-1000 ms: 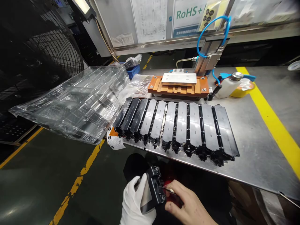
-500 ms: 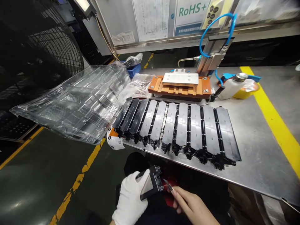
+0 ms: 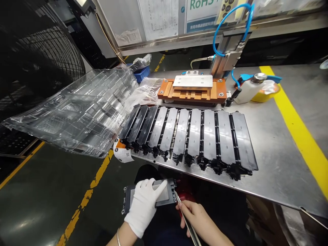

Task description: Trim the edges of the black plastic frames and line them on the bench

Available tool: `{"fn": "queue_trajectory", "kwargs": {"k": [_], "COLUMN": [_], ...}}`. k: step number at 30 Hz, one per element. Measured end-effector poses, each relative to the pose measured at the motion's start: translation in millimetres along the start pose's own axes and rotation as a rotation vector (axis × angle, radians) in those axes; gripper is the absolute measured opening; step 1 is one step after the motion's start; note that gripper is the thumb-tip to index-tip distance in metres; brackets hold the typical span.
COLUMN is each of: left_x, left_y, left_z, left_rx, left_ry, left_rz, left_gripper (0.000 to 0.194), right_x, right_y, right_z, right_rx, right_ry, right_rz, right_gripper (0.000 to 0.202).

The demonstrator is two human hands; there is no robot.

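Swung crosswise since earlier, the black part (image 3: 164, 195) is sitting clasped in the left grip (image 3: 145, 201) (presumably steadied for the slim tool (image 3: 190, 229) the right grip (image 3: 194, 212) is pinching).

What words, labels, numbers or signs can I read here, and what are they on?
"RoHS", green, top cut off: on the poster.
Chinese characters on its blue band: too blurred to read surely.
White sheet left of it: print too small.
Yellow sheet with black dots: marks too small.
Paper label: print too small.
Flat piece under the gloved left hand: none visible.
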State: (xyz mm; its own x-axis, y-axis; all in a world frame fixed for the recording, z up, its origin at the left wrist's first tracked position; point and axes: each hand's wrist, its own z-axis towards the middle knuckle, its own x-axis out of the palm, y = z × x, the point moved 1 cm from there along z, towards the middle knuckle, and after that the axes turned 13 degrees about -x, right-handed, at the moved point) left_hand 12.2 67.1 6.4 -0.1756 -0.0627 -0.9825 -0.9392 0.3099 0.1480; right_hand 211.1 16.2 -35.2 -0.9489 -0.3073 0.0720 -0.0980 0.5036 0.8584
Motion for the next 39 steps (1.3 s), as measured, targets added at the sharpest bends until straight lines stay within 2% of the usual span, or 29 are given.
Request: {"fn": "queue_trajectory", "kwargs": {"k": [5,7,10,13,17,19,24,31,35,39], "left_x": [1.4,0.3,-4.3,-10.6,-18.9,-22.6,-27.4,-33.7,-47.4,-59.8], "left_y": [-3,-4,-1,4,7,7,7,11,11,11], "left_z": [3,4,5,6,7,6,6,9,15,22], "left_rx": [0.031,0.036,0.049,0.053,0.076,0.097,0.118,0.146,0.188,0.247], "left_ry": [-0.035,-0.048,-0.027,0.025,0.044,0.026,-0.004,0.038,0.172,0.271], "left_rz": [0.071,0.088,0.060,-0.013,-0.054,-0.041,-0.009,-0.051,-0.127,-0.082], "left_gripper": [0.084,0.083,0.083,0.088,0.091,0.091,0.091,0.089,0.086,0.089], "right_x": [15,16,5,-16,-39,-44,-44,-47,-50,-50], "right_y": [2,6,11,10,0,-4,-4,1,2,5], "right_z": [2,1,-4,-7,-10,-10,-8,-8,-8,-8], "right_rx": [0.091,0.105,0.071,-0.075,-0.380,-0.474,-0.629,-0.751,-0.782,-0.800], "right_ry": [0.014,0.014,-0.002,-0.060,-0.230,-0.284,-0.306,-0.302,-0.271,-0.230], "right_rz": [0.194,0.236,0.196,0.021,-0.475,-0.678,-0.935,-1.125,-1.161,-1.169], "right_gripper": [0.073,0.074,0.068,0.066,0.053,0.051,0.044,0.038,0.037,0.035]}}
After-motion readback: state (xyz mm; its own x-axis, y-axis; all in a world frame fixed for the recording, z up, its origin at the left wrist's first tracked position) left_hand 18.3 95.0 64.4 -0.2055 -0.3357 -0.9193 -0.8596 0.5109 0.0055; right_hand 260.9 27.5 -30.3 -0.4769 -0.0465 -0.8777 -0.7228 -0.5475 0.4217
